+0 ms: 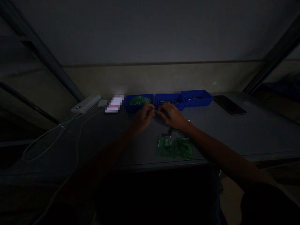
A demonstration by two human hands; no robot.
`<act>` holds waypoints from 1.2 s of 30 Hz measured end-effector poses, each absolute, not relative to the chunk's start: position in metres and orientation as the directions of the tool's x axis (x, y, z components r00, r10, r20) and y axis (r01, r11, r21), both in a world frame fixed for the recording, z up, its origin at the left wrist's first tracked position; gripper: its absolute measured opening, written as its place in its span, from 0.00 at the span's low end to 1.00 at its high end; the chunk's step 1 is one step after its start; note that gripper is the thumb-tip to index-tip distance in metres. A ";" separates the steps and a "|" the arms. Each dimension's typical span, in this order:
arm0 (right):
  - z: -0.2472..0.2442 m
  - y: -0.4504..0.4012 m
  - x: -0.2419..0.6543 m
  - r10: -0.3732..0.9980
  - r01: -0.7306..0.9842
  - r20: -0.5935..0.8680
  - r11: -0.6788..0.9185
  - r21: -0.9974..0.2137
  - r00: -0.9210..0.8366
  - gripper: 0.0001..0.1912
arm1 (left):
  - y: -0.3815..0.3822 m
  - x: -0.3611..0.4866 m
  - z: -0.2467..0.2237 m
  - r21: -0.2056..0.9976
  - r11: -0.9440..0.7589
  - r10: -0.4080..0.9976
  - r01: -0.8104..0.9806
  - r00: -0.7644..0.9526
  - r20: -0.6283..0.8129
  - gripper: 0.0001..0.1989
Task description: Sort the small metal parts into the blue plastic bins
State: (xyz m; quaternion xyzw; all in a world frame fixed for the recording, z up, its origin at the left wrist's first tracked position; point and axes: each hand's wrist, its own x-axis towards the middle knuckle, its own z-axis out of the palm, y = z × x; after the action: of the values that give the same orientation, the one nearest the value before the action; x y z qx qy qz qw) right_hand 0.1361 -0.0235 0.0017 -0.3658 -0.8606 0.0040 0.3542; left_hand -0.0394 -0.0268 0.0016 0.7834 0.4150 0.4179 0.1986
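My left hand [143, 117] and my right hand [172, 115] meet just in front of the blue bins, fingers pinched together. Between their fingertips is a small greyish piece [156, 111], too small and dim to name. Behind my left hand, a blue bin [131, 107] holds green plastic bags [140, 100]. The middle blue bin [180, 106], behind my right hand, contains small metal parts [167, 101]. Loose metal parts [167, 135] lie below my right wrist. Nearer the table edge are green plastic packets [166, 147] with metal parts inside.
A third blue bin [199, 101] stands at the right, holding a few parts. Beyond it lies a dark phone [229, 104]. On the left are a lit phone [114, 104], a white power bank [86, 104] and a trailing white cable [78, 140]. Metal posts flank the dim table [98, 140].
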 end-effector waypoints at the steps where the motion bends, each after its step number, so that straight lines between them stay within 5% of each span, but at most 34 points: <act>1: 0.001 -0.023 0.136 0.638 0.620 0.611 0.730 -0.286 -0.469 0.15 | -0.027 -0.039 0.001 0.645 -0.605 0.795 0.467 0.320 0.515 0.08; 9: 0.000 -0.024 0.136 0.650 0.597 0.622 0.726 -0.341 -0.436 0.15 | -0.027 -0.038 0.002 0.621 -0.595 0.798 0.510 0.280 0.534 0.07; 18: 0.001 -0.026 0.135 0.605 0.604 0.618 0.757 -0.250 -0.502 0.13 | -0.030 -0.037 0.005 0.620 -0.545 0.834 0.564 0.289 0.470 0.13; 29: 0.000 -0.022 0.131 0.699 0.545 0.600 0.699 -0.463 -0.388 0.25 | -0.025 -0.040 0.003 0.599 -0.651 0.756 0.467 0.322 0.570 0.05; 36: 0.001 -0.025 0.132 0.716 0.493 0.572 0.694 -0.524 -0.400 0.14 | -0.025 -0.037 -0.001 0.638 -0.566 0.818 0.522 0.258 0.514 0.06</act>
State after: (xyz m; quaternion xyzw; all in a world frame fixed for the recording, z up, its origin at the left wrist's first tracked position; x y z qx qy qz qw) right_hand 0.1317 -0.0250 0.0007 -0.3662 -0.8254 0.1370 0.4072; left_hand -0.0374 -0.0248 -0.0012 0.7741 0.4329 0.4283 0.1726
